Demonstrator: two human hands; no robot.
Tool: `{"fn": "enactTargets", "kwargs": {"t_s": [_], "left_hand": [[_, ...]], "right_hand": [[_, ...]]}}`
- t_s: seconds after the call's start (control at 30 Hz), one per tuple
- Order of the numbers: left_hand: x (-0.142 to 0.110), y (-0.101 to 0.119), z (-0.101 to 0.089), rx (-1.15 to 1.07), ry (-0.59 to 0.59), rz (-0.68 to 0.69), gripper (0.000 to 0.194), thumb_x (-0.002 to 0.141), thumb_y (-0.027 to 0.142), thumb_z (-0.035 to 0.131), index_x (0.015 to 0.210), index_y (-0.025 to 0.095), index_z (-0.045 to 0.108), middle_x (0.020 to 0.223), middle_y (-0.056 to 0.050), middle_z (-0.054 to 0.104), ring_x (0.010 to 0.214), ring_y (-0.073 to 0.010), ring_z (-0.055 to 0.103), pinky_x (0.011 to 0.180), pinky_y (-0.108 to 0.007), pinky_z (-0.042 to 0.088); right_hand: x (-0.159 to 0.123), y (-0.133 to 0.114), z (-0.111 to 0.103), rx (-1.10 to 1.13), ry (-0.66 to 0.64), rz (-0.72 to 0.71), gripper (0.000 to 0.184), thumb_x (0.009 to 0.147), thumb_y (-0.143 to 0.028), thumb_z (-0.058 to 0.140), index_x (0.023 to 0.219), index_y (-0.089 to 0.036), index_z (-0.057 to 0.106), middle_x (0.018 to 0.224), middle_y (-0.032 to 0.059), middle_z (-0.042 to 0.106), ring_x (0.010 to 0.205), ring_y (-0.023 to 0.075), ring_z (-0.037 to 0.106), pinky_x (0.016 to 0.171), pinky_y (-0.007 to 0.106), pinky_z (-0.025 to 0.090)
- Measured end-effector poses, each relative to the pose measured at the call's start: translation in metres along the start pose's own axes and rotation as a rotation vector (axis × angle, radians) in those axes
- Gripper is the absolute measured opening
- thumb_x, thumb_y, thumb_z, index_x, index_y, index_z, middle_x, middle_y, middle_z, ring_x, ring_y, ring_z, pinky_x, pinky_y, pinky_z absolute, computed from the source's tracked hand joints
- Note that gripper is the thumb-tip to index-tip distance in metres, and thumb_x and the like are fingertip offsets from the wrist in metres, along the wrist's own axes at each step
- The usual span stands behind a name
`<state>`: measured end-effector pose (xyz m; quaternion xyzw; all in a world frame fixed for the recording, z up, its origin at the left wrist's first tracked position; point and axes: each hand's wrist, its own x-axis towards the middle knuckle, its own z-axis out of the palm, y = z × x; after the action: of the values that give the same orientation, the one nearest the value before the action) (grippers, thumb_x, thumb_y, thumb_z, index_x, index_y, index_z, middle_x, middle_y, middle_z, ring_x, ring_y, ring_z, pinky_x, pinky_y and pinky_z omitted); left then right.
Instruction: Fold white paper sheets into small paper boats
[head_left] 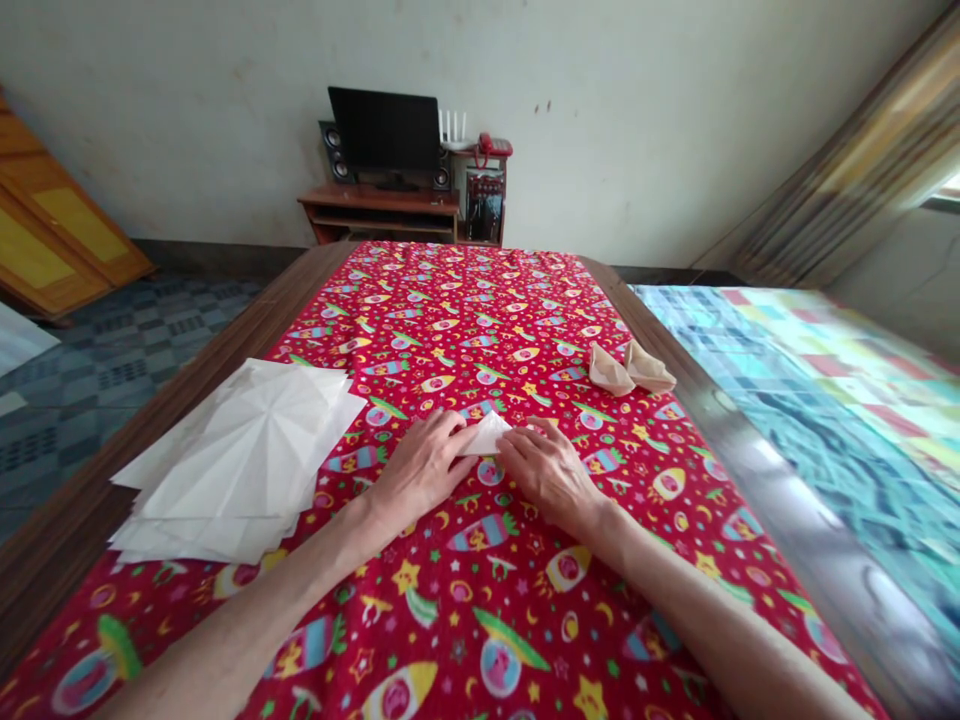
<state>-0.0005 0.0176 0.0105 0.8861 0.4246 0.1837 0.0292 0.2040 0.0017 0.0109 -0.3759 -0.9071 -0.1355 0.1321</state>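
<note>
Pale-walled room w/ dark-brown wooden table (255, 320) under red cloth printed w/ rockets & stars (450, 635). Far L: orange wooden cabinet w/ yellow panels (67, 215). Table, L side: loose stack of creased white paper sheets (240, 450), top one w/ radiating folds. Behind, ctr-L: black flat monitor (386, 135). Ctr: L hand (424, 455), part-curled, thumb & fingertips pinched onto L end of small, peaked, folded white paper (489, 434), which sits directly btwn both hands. Its long axis runs crosswise, hand to hand, peak pointing away from wearer; neither hand is nearer, each touching one end. R hand (551, 470): fingers bent, close together over R end; thumb hidden, so pinch vs. press can't be told. Farther R: two folded beige paper forms (611, 372), side by side. Far R: teal & multicoloured patchwork cover (825, 400).
</note>
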Motion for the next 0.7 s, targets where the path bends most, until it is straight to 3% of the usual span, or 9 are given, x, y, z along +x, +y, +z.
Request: {"fn": "enactTargets", "kwargs": {"t_s": [0.13,0.3,0.43,0.5,0.6,0.7], "left_hand": [[-0.002,-0.002,0.002,-0.047,0.041,-0.017,0.037,0.086,0.024,0.058,0.123,0.022,0.054,0.101,-0.005,0.058,0.094,-0.0210,0.055,0.084,-0.034,0.049],[0.002,-0.004,0.009,-0.174,0.118,-0.058,0.035,0.088,0.021,0.053,0.124,0.023,0.054,0.104,-0.005,0.059,0.099,-0.0199,0.058,0.089,-0.033,0.049],[0.001,0.000,0.019,-0.307,0.271,-0.145,0.055,0.089,0.029,0.053,0.140,0.022,0.034,0.128,-0.012,0.049,0.121,-0.0256,0.048,0.099,-0.041,0.045],[0.000,0.007,0.022,-0.433,0.345,-0.243,0.069,0.088,0.035,0.054,0.146,0.020,0.020,0.132,-0.016,0.045,0.118,-0.0267,0.051,0.094,-0.041,0.049],[-0.001,0.019,0.021,-0.698,0.309,-0.352,0.077,0.090,0.039,0.051,0.148,0.018,0.007,0.126,-0.017,0.051,0.094,-0.0210,0.064,0.078,-0.034,0.057],[0.003,0.029,0.015,-0.749,0.229,-0.358,0.068,0.091,0.036,0.049,0.147,0.016,0.017,0.116,-0.014,0.061,0.095,-0.0216,0.065,0.084,-0.035,0.054]], "right_hand": [[-0.001,0.002,0.001,0.007,0.031,-0.019,0.018,0.091,-0.011,0.044,0.100,-0.012,0.060,0.093,0.0081,0.066,0.088,0.0198,0.059,0.085,0.035,0.041],[0.002,0.000,0.004,-0.053,0.051,0.096,0.011,0.090,-0.018,0.051,0.086,-0.017,0.061,0.078,0.0027,0.062,0.070,0.0170,0.053,0.065,0.031,0.037],[0.001,0.000,0.007,-0.082,0.135,0.186,0.012,0.091,-0.020,0.052,0.083,-0.018,0.061,0.080,0.0028,0.060,0.070,0.0161,0.050,0.057,0.029,0.031],[0.001,0.000,0.007,-0.057,0.191,0.228,0.014,0.093,-0.021,0.050,0.085,-0.019,0.062,0.081,0.0029,0.059,0.073,0.0157,0.051,0.057,0.028,0.031],[0.002,-0.004,0.004,0.013,0.239,0.254,0.015,0.094,-0.021,0.048,0.089,-0.019,0.062,0.083,0.0030,0.060,0.074,0.0148,0.051,0.057,0.026,0.032],[0.004,-0.011,0.002,0.096,0.251,0.244,0.017,0.095,-0.021,0.045,0.093,-0.018,0.062,0.084,0.0036,0.060,0.073,0.0148,0.051,0.058,0.026,0.034]]}}
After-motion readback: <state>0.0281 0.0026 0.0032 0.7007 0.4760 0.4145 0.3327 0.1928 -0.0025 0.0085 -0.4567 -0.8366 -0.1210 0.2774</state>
